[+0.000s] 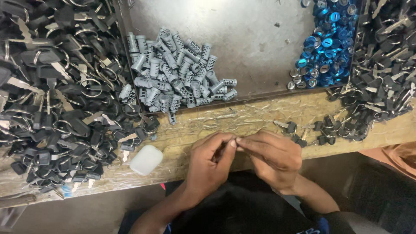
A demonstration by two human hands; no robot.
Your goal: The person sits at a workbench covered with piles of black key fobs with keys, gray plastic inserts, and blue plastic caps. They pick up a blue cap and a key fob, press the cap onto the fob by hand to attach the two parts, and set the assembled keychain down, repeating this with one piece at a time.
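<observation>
A worn wooden bench point(242, 117) carried a shallow metal tray point(242, 39); grey lock cylinders point(177, 71) were heaped at its left, blue caps point(325, 43) at its right, bare metal between. Black-headed keys on rings point(60, 95) sprawled left, a smaller pile of keys point(377, 73) right, both cut off by the frame. A white case point(146, 160) lay near the bench's front edge. The left hand point(210, 167) and right hand point(273, 156) met fingertip to fingertip, pinching something too hidden to identify.

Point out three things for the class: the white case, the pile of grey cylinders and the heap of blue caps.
white case point(146, 160), head view, middle of its top.
grey cylinders point(175, 71), head view, centre of the pile.
blue caps point(327, 47), head view, middle of the heap.
</observation>
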